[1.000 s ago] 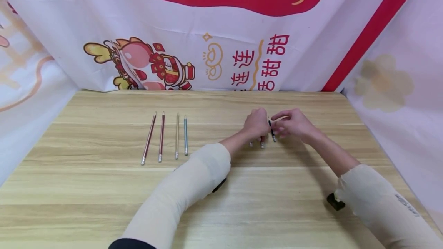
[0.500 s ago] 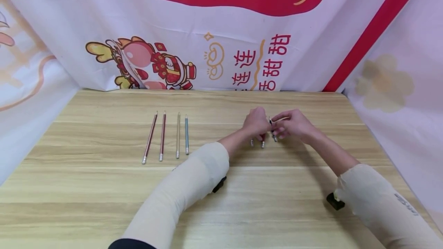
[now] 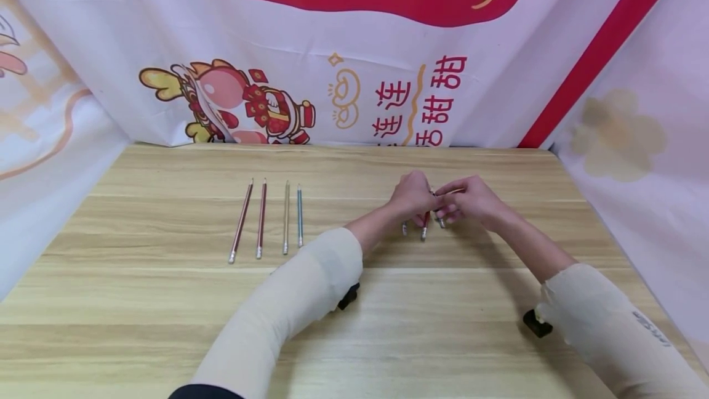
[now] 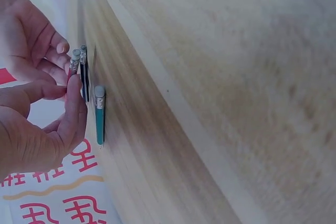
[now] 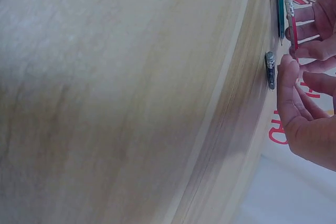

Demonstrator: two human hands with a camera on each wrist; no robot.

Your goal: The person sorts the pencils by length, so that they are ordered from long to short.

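My left hand (image 3: pixel 412 196) pinches a red pencil (image 4: pixel 70 72) between thumb and fingertips, with its eraser end (image 3: pixel 424 234) pointing toward me. Close on its right, my right hand (image 3: pixel 472 202) holds its fingers loosely curved, thumb and finger apart around the pencil's far part in the right wrist view. Beside them on the table lie a black pencil (image 5: pixel 270 72), under the right fingertips in the head view, and a teal pencil (image 4: pixel 100 116), mostly hidden behind the left hand there.
To the left, two dark red pencils (image 3: pixel 240 223) (image 3: pixel 261 220), a tan pencil (image 3: pixel 286 217) and a blue pencil (image 3: pixel 300 217) lie side by side on the wooden table (image 3: pixel 421 337). A printed curtain (image 3: pixel 343 36) hangs at the table's back edge.
The red pencil's eraser end has shifted slightly right and toward me with the left hand's fingers. The hands have drawn closer together, covering more of the black pencil.
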